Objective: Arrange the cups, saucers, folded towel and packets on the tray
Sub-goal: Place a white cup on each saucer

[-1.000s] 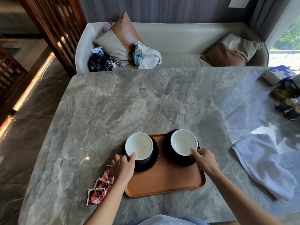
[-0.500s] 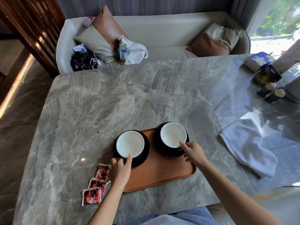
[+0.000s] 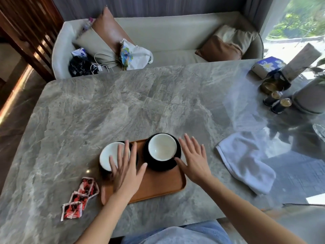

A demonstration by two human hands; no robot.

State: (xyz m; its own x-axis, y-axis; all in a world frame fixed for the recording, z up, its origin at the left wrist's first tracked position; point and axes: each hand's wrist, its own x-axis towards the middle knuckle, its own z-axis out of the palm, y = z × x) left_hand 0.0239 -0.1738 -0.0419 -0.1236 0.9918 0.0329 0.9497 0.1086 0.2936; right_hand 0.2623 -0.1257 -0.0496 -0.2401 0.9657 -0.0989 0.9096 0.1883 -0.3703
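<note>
A brown wooden tray [image 3: 158, 187] lies on the grey marble table near me. Two white cups sit on black saucers at its far side: the left cup [image 3: 109, 155] and the right cup [image 3: 162, 147] on its saucer [image 3: 158, 166]. My left hand [image 3: 125, 171] hovers with fingers spread over the tray and partly hides the left cup. To the right of the right saucer, my right hand [image 3: 193, 159] is spread flat, its thumb by the saucer's rim. Three red packets [image 3: 79, 198] lie left of the tray. A white towel [image 3: 246, 164] lies rumpled to the right.
At the table's far right stand a tissue box [image 3: 267, 65], a brass dish [image 3: 271, 86], two small dark jars [image 3: 277, 103] and a grey pot [image 3: 311, 97]. Behind the table is a sofa [image 3: 175, 41] with cushions and bags.
Both hands have let go of the saucers and lifted with fingers spread. The camera has turned right, showing more of the table's right end.
</note>
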